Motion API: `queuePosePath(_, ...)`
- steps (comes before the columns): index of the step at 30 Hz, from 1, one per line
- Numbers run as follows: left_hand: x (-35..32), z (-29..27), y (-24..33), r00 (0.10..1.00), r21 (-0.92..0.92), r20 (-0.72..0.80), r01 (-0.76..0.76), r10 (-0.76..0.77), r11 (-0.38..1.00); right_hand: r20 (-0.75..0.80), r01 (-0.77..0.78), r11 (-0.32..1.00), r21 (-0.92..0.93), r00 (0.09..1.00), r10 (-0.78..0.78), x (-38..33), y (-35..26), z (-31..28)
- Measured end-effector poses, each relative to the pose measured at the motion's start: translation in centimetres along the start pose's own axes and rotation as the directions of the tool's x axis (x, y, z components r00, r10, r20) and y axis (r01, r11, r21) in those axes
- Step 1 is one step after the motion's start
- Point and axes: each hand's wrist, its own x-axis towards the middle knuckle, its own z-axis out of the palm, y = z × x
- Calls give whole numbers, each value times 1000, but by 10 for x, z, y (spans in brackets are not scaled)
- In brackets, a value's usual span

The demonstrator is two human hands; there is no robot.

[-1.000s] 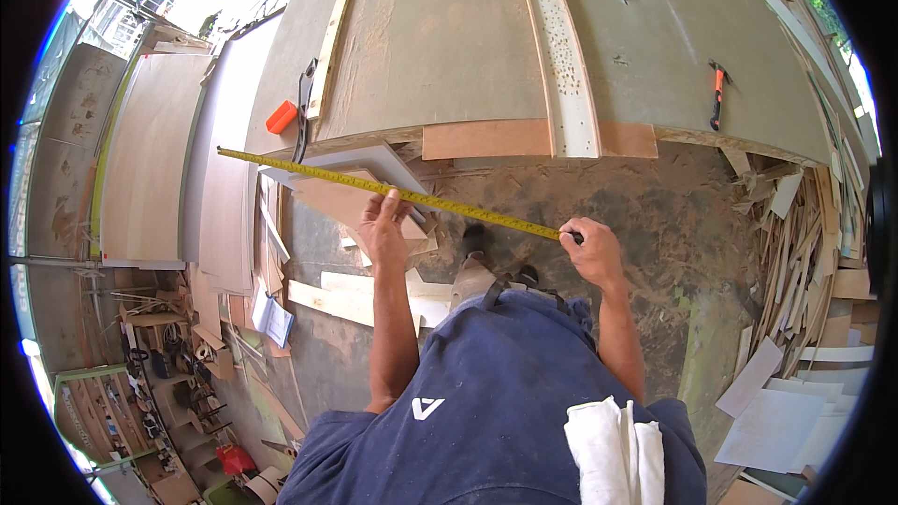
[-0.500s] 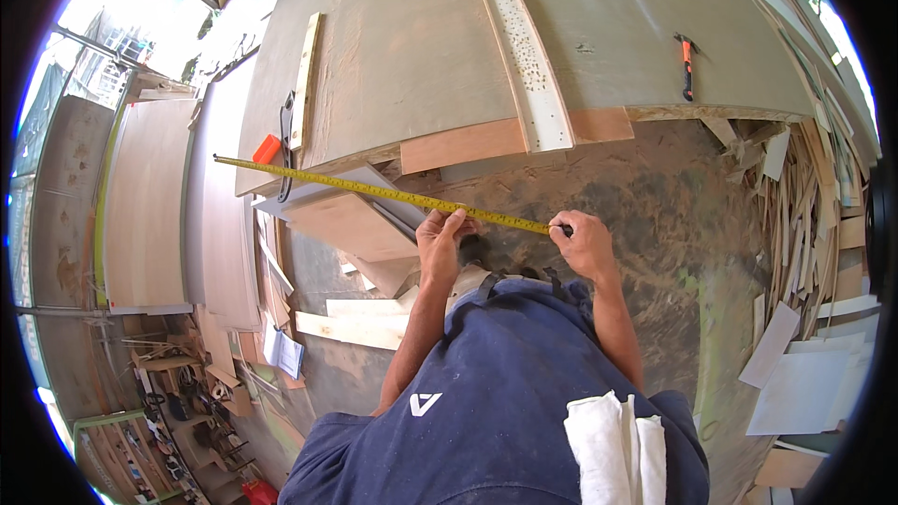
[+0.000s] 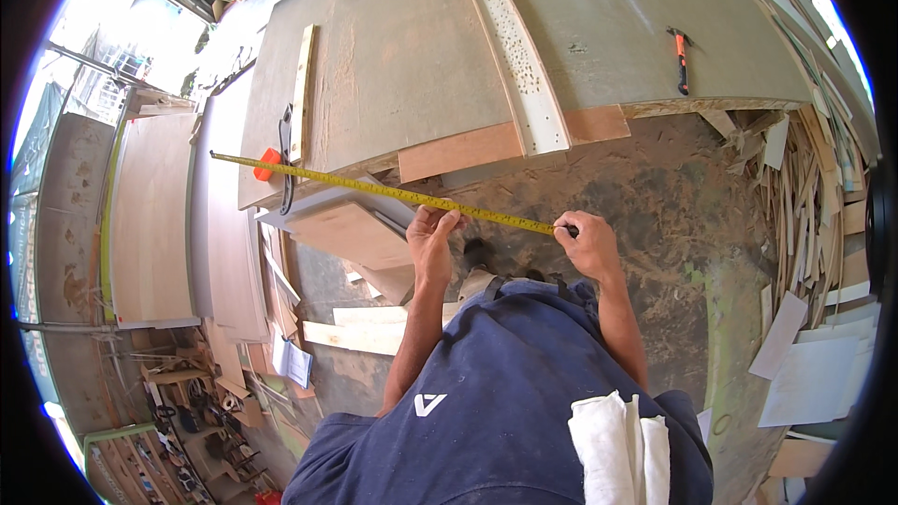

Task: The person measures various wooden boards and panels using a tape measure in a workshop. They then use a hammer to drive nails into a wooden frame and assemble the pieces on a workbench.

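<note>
While left hand [image 3: 432,241] pinches yellow tape measure [image 3: 393,194] midway, right hand [image 3: 587,245] grips its case end, keeping blade taut over plywood board [image 3: 351,232].

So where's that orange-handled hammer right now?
In the head view, the hammer lies upper right on the big grey board, near its front edge, far from both hands.

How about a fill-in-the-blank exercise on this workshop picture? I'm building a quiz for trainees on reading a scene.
1. Both hands hold a yellow ____ stretched out between them.
2. The right hand pinches one end of the tape, while the ____ hand presses it further along.
3. The hammer lying on the big grey board has a handle coloured ____.

Missing words: tape measure; left; orange
</note>
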Motion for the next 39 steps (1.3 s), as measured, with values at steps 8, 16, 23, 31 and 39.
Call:
queuePosePath(8, 1, 3, 5, 998, 24, -54, -25, 26, 999, 15, 1, 1000, 21, 1000, -2, 0, 2, 0)
queuePosePath(16, -6, 8, -12, 999, 68, -6, -41, 41, 997, 22, 15, 1000, 4, 1000, -15, 2, -6, 0)
queuePosePath(23, -7, 9, -18, 998, 122, -2, -61, 62, 991, 29, -6, 1000, -15, 1000, 7, -1, -4, 2)
queuePosePath(31, -10, 15, -21, 993, 195, -77, -72, 89, 978, 89, -49, 998, -30, 995, 51, 0, -8, 2)
queuePosePath(39, -13, 25, -24, 990, 185, -87, -96, 114, 978, 134, -69, 998, -10, 989, 69, 5, -13, 9)
